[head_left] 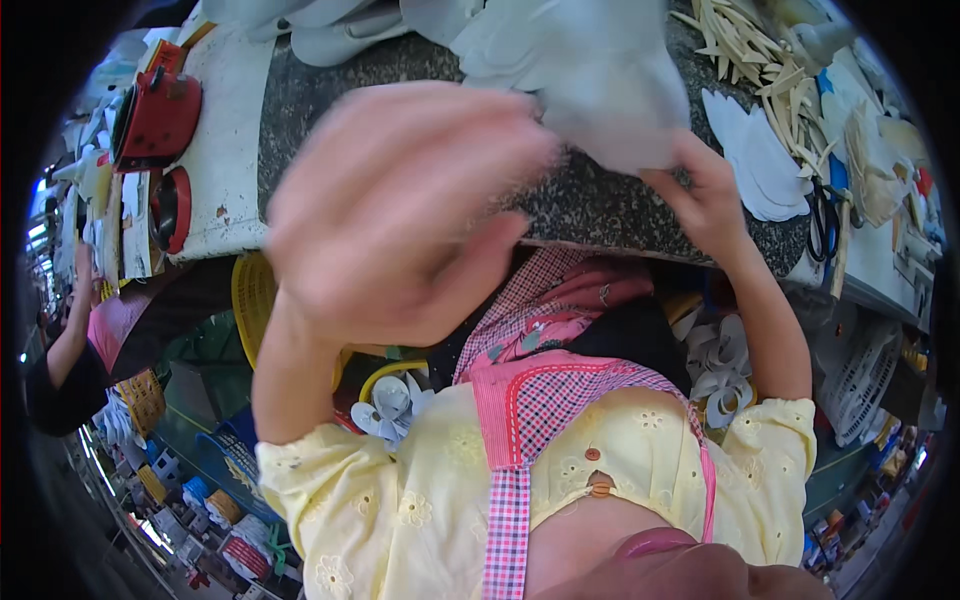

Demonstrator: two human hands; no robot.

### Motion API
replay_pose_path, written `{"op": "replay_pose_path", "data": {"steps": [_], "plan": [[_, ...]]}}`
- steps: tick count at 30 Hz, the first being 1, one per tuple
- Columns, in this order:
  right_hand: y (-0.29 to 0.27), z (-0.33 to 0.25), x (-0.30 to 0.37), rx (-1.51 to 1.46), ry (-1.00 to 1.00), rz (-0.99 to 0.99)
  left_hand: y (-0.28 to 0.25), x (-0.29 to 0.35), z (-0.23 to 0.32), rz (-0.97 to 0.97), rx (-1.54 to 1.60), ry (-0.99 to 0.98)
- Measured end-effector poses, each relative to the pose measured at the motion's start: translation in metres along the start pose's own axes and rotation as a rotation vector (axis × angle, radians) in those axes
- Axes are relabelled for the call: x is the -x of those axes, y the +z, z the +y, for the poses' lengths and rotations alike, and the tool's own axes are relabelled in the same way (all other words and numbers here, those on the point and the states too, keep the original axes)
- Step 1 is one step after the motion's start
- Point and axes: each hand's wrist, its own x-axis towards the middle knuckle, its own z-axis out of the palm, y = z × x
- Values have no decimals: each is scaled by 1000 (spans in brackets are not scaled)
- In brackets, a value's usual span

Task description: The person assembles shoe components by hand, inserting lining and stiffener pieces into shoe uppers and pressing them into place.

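Note:
My right hand [702, 195] pinches the lower edge of a thin white piece [625, 135] between thumb and fingers, above the speckled dark worktop. The piece is blurred and overlaps a spread of white curved flat pieces [500, 40] at the far side. Raised close to the view, my left hand [400, 215] is badly smeared by motion. Its fingers bend toward the right, near the white piece but seemingly apart from it. Whether anything lies within those fingers is not visible.
Right of the worktop lie fanned white pieces [755, 155], narrow cream strips [745, 40] and dark-handled scissors [825, 220]. A red box-like object [160, 115] and a red round dish [173, 210] stand at left. Another person's arm [70, 335] shows far left. White scraps [725, 370] hang below the table.

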Motion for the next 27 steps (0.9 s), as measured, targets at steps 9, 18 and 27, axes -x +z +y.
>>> {"op": "replay_pose_path", "data": {"steps": [9,18,27], "plan": [[2,-36,7,-1169,210,142,74,-21,24,215,1252,-1012],[4,-29,4,-1245,202,299,92,-38,32,663,1579,-1118],[-10,-31,2,-1003,168,228,68,-51,14,103,1365,-1221]]}}
